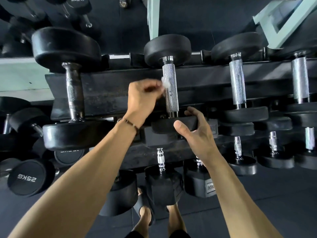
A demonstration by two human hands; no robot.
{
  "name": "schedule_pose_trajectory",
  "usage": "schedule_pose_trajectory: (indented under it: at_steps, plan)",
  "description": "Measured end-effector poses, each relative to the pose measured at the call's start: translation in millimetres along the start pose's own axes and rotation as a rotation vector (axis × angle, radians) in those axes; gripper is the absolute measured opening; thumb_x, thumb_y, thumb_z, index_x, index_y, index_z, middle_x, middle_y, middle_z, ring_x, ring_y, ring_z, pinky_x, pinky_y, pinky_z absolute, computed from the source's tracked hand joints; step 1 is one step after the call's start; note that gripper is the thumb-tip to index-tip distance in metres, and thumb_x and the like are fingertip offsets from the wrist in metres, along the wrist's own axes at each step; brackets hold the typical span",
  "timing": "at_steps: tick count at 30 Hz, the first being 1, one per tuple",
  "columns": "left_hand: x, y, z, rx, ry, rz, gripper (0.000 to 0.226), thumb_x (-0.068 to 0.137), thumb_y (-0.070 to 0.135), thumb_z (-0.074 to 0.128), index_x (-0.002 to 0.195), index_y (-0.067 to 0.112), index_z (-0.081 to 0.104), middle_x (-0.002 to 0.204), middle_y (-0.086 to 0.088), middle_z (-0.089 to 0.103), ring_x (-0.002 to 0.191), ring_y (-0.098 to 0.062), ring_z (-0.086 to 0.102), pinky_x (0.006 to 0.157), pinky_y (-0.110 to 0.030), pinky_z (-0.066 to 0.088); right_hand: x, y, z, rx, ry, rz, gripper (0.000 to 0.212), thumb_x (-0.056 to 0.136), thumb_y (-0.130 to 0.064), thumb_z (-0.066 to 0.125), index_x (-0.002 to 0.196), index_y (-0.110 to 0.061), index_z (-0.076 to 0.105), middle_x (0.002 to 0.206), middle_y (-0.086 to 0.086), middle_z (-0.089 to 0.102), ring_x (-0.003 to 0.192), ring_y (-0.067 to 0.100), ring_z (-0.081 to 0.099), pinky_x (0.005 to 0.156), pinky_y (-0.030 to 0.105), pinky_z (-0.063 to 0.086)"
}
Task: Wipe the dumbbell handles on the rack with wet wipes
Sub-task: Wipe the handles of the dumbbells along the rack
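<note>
left hand (142,97) with wipe (165,82) beside handle (170,88)

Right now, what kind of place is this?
Probably a gym's weights area: rows of black dumbbells rest on a dark rack, and one on the floor is marked 25KG.

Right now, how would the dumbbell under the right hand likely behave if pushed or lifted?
The dumbbell is probably heavy for its size, given its thick black heads. Round heads suggest it could roll, though the rack seems to cradle it. Its knurled handle, where the left hand holds the wipe, should resist slipping. The right hand steadies the near head.
</note>
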State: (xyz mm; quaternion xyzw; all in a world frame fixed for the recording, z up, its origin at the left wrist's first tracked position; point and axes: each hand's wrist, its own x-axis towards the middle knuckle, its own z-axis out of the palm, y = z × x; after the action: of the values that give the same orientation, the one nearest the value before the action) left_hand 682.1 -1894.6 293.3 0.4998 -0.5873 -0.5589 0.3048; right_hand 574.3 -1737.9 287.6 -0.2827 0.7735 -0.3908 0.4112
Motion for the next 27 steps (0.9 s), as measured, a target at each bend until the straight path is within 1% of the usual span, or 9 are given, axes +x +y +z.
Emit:
schedule_pose_trajectory:
  at_steps: [4,7,11,14,16,18,23,25,27]
  plan:
    - [20.9,14.2,15.8,-0.222,0.147,-0.108,0.022,0.084,-0.002,0.072,0.076,0.018,0.072,0.077,0.003,0.072,0.074,-0.011,0.069,0.078,-0.035,0.061,1.6,1.7,-4.6,-0.012,-0.03,-0.008,0.106,0.042,-0.097,0.058,0.133,-0.045,0.041,0.134,-0.01,0.048,0.119,0.013,0.054,0.103,0.038,0.048]
    - [8.9,11.0,7.2,-0.231,0.026,-0.166,0.015,0.085,-0.004,0.072,0.081,0.011,0.072,0.086,-0.006,0.073,0.082,-0.015,0.072,0.077,-0.031,0.061,2.4,1.8,-6.9,-0.036,-0.039,-0.011,0.105,0.042,-0.098,0.055,0.132,-0.046,0.042,0.135,-0.011,0.048,0.122,0.01,0.052,0.104,0.035,0.046]
    - [4.9,11.7,-1.0,-0.104,-0.095,-0.158,0.015,0.084,-0.006,0.071,0.079,0.008,0.07,0.076,-0.004,0.07,0.072,-0.011,0.069,0.07,-0.022,0.059,3.5,1.6,-8.8,-0.045,-0.055,-0.01,0.101,0.043,-0.099,0.055,0.129,-0.047,0.043,0.133,-0.009,0.049,0.117,0.015,0.057,0.102,0.037,0.048]
    - [29.4,23.5,9.7,-0.314,0.055,-0.172,0.022,0.084,-0.01,0.069,0.074,0.01,0.069,0.069,0.001,0.071,0.07,-0.011,0.069,0.075,-0.03,0.061,4.2,0.9,-9.2,-0.072,-0.074,-0.002,0.092,0.045,-0.099,0.054,0.123,-0.052,0.041,0.134,-0.004,0.049,0.113,0.02,0.059,0.1,0.043,0.05]
    - [40.7,25.3,17.4,-0.487,0.138,-0.248,0.022,0.086,-0.009,0.068,0.074,0.01,0.067,0.074,-0.001,0.07,0.075,-0.015,0.069,0.079,-0.036,0.061,4.3,-0.2,-10.1,-0.086,-0.079,0.0,0.086,0.049,-0.095,0.053,0.123,-0.052,0.039,0.136,-0.005,0.047,0.113,0.014,0.057,0.098,0.036,0.048]
    - [32.9,18.8,18.7,-0.503,0.071,-0.288,0.014,0.088,-0.005,0.066,0.081,0.007,0.066,0.083,-0.007,0.07,0.078,-0.017,0.069,0.076,-0.034,0.061,2.9,-1.2,-11.4,-0.077,-0.079,-0.007,0.086,0.054,-0.09,0.056,0.127,-0.05,0.038,0.136,-0.008,0.045,0.115,0.006,0.051,0.096,0.026,0.044]
    - [-11.2,-11.3,-3.2,-0.216,-0.258,-0.3,0.006,0.086,-0.002,0.069,0.086,0.004,0.071,0.077,-0.006,0.072,0.071,-0.013,0.07,0.075,-0.026,0.06,4.3,-0.4,-14.1,-0.074,-0.081,0.036,0.097,0.052,-0.086,0.055,0.138,-0.047,0.037,0.143,-0.008,0.038,0.13,0.013,0.038,0.1,0.029,0.033]
    - [-9.2,-5.4,0.6,-0.259,-0.213,-0.264,0.01,0.087,-0.004,0.067,0.083,0.004,0.069,0.074,-0.005,0.072,0.069,-0.013,0.07,0.072,-0.025,0.06,4.9,-0.1,-13.3,-0.086,-0.074,0.038,0.097,0.05,-0.086,0.054,0.137,-0.046,0.038,0.141,-0.009,0.039,0.129,0.014,0.039,0.1,0.03,0.034]
    - [7.1,5.4,11.9,-0.442,-0.076,-0.277,0.016,0.091,-0.006,0.062,0.08,0.006,0.066,0.074,-0.006,0.071,0.069,-0.014,0.069,0.073,-0.028,0.061,4.9,0.3,-13.2,-0.102,-0.071,0.04,0.096,0.05,-0.088,0.053,0.135,-0.047,0.039,0.137,-0.009,0.041,0.125,0.017,0.044,0.102,0.033,0.039]
